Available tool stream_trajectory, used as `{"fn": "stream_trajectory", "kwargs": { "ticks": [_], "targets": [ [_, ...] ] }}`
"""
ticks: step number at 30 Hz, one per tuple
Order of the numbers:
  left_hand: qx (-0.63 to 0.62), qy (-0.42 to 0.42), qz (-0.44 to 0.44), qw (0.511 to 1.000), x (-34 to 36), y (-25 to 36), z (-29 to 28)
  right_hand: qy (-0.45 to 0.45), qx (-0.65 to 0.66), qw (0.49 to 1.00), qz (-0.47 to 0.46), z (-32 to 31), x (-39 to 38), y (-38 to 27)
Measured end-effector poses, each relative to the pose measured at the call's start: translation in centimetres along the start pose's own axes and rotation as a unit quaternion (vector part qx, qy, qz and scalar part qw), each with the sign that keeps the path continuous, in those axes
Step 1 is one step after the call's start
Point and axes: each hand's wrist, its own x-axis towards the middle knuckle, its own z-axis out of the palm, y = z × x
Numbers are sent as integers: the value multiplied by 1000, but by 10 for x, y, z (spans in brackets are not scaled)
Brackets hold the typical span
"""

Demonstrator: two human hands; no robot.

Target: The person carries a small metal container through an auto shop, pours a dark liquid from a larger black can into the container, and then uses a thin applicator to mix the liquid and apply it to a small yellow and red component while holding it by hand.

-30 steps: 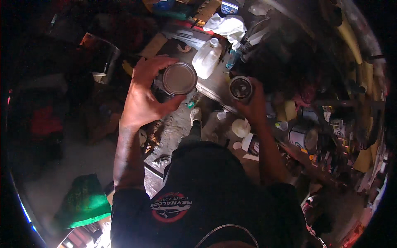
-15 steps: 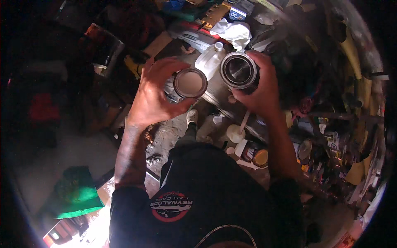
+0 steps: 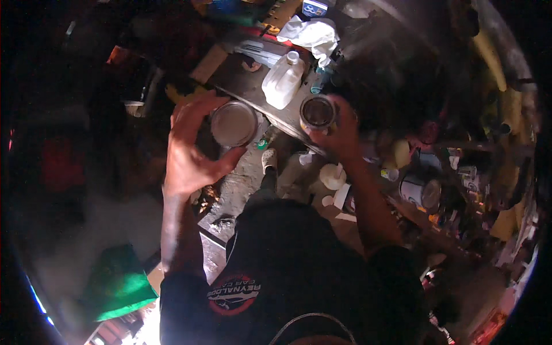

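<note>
My left hand grips a round can, its thumb and fingers curved about the sides. The can's top faces up, flat and greyish-brown; whether that is a lid or its contents I cannot tell. In my right hand is a smaller-looking metal can with a shiny rim and a dark middle. It is over the near edge of a wooden bench; I cannot tell if it touches the wood. Beyond and between the two cans stands a white plastic jug with a cap.
A crumpled white cloth lies behind the jug, near a small teal bottle. To the right are a white tub, a large paint can and crowded shelves. A green cloth hangs at lower left.
My left hand has shifted left with its can, which looks larger. My right hand has moved down and away with its can, which looks smaller. The view has shifted somewhat.
</note>
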Motion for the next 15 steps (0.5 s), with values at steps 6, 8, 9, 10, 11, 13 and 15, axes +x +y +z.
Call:
{"fn": "stream_trajectory", "kwargs": {
  "ticks": [6,8,9,10,11,13,15],
  "targets": [
    [-1,12,-79,997,-19,-24,10,37,-24,990,136,106,-54,99],
    [65,-23,-48,996,-21,-36,10,65,-48,986,142,135,-55,124],
    [63,-31,-55,996,-23,-41,10,88,-75,984,134,149,-54,135],
    [58,-41,-59,996,-23,-50,13,93,-75,982,149,160,-52,148],
    [49,-42,-62,996,-27,-58,13,121,-88,978,146,172,-48,159],
    [59,-50,-87,993,-34,-69,15,152,-115,966,176,190,-37,174],
    [85,-64,-104,989,-34,-76,15,148,-128,955,223,201,-34,181]
  ]
}}
